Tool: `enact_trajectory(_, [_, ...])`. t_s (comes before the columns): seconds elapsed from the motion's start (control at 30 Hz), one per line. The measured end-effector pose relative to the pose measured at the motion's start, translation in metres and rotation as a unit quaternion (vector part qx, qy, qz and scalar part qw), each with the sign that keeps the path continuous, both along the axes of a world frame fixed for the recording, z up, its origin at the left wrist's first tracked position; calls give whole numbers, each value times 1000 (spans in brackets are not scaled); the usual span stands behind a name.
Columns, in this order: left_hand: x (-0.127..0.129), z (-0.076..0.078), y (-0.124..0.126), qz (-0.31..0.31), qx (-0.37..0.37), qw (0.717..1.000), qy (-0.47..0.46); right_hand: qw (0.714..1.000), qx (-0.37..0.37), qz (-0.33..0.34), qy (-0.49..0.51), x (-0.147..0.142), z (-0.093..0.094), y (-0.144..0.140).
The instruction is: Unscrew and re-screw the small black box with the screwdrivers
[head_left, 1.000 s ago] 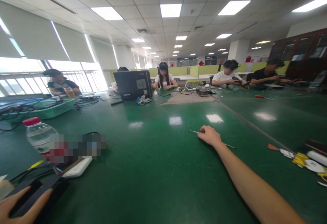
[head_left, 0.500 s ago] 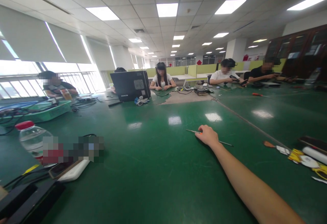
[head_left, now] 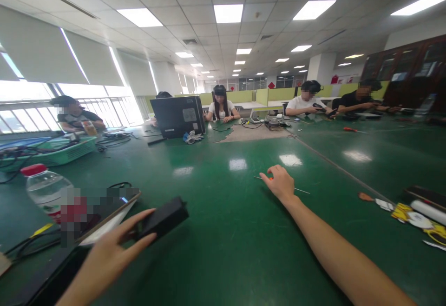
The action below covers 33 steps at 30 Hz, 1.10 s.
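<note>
My left hand (head_left: 113, 250) grips a black rectangular block (head_left: 163, 217) between thumb and fingers and holds it over the green table, tilted up to the right. Its kind is not clear. My right hand (head_left: 279, 184) rests farther out, fingers curled over a thin metal tool (head_left: 301, 190) with an orange part. Slim metal sticks out on both sides of this hand; the middle is mostly hidden. Below the left wrist lies another long black object (head_left: 45, 278), partly covered by the arm.
At the left stand a water bottle (head_left: 47, 189) with a red cap and a green basket (head_left: 75, 151) of cables. A black computer case (head_left: 179, 117) is at the back. Yellow scissors (head_left: 437, 232) lie at the right. Several people sit around the table, one of them (head_left: 223, 106) opposite.
My left hand has come into view and lifted a black block from the lower left toward the middle. My right hand has shifted slightly left; the tool's right end moved with it.
</note>
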<state>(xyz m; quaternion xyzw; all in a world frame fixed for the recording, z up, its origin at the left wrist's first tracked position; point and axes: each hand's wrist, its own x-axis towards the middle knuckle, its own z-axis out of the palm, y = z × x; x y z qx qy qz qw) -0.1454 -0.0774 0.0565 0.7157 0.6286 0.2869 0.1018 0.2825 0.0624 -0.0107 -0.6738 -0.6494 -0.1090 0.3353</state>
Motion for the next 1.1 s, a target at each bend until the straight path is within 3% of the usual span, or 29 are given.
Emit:
enact_trajectory(0.13, [83,-22,41,-171,-45,981,-75,987,79,119,71,-27,14,-2])
enact_trajectory(0.23, [139,-35,63,-227,-57,967,-97,936,137,199,255,-45,40,-4])
enact_trajectory(0.3, [162,-42,71,-245,-55,963,-97,850,133,248,445,-50,64,-8])
enact_trajectory(0.4, [177,-49,76,-268,-50,957,-102,678,29,333,655,-50,95,-19])
enact_trajectory(0.43, [178,-50,76,-275,-51,954,-105,640,0,349,684,-49,103,-23])
enact_trajectory(0.5, [177,-52,76,-284,-56,950,-113,600,-35,365,711,-49,111,-29])
enact_trajectory(0.93, [172,-57,77,-294,-53,947,-116,574,-24,409,709,-55,99,-25])
enact_trajectory(1.1, [173,-56,75,-288,-37,950,-110,598,10,404,693,-44,92,-24])
